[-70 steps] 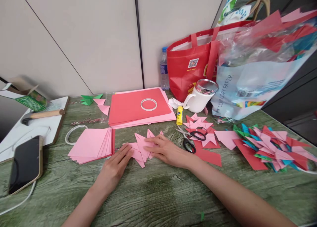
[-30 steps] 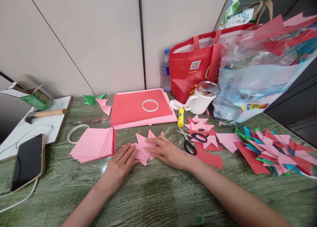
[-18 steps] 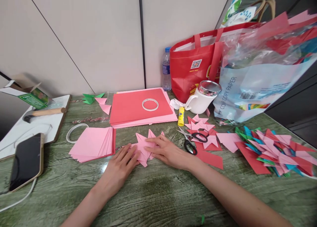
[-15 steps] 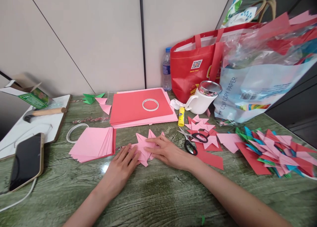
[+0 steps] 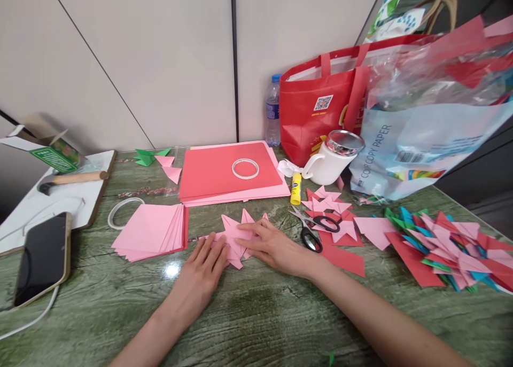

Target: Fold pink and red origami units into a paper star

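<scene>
Both hands rest on a pink folded paper star lying on the green table. My left hand lies flat over its left side, fingers stretched out. My right hand presses on the right side with its fingers extended and apart; they hide part of the star. To the left lies a fanned stack of pink paper squares over red sheets. Black-handled scissors lie open just right of my right hand, beside several small pink paper stars on red paper.
Red and pink sheets with a tape roll lie behind the hands. A yellow glue stick, a white mug and a red bag stand back right. Colourful folded papers lie right; a phone lies left.
The view has shifted slightly, so most things sit a little further right. Both hands keep almost the same place on the pink star.
</scene>
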Motion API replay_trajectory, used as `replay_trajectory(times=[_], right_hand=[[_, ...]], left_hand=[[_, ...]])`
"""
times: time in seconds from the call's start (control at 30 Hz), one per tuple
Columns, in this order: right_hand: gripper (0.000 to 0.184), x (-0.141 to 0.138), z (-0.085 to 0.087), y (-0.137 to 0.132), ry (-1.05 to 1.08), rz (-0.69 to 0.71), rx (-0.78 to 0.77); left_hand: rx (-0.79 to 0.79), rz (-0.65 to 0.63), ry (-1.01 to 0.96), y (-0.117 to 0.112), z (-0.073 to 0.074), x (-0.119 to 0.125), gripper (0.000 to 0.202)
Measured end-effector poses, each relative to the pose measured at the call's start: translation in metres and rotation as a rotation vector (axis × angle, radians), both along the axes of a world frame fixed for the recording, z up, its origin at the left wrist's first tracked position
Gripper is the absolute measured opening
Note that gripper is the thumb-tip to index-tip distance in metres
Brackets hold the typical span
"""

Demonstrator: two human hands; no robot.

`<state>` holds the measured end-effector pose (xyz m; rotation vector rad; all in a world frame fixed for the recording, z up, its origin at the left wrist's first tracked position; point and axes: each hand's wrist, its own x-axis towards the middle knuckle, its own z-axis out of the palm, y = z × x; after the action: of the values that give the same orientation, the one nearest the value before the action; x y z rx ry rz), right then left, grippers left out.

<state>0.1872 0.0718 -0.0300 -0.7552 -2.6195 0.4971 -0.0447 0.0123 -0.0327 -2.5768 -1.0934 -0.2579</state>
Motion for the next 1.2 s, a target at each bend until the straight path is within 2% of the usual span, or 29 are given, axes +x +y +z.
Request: replay_trajectory(times=[0.2, 0.73, 1.03, 1.2], right_hand=[[0.032, 0.000, 0.002, 0.000, -0.014, 0.004, -0.004], [0.032, 0.000, 0.000, 0.000, -0.012, 0.004, 0.002], [0.034, 0.001, -0.001, 0.000, 0.000, 0.005, -0.007], [0.033, 0.000, 0.000, -0.001, -0.010, -0.001, -0.005]], left_hand=[[-0.057, 0.017, 0.015, -0.002, -0.004, 0.000, 0.045], [-0.198, 0.074, -0.059, -0.007, -0.007, 0.002, 0.053], [-0.133, 0.086, -0.056, -0.006, -0.012, 0.004, 0.049], [-0.166, 0.100, -0.043, -0.004, -0.008, 0.005, 0.050]])
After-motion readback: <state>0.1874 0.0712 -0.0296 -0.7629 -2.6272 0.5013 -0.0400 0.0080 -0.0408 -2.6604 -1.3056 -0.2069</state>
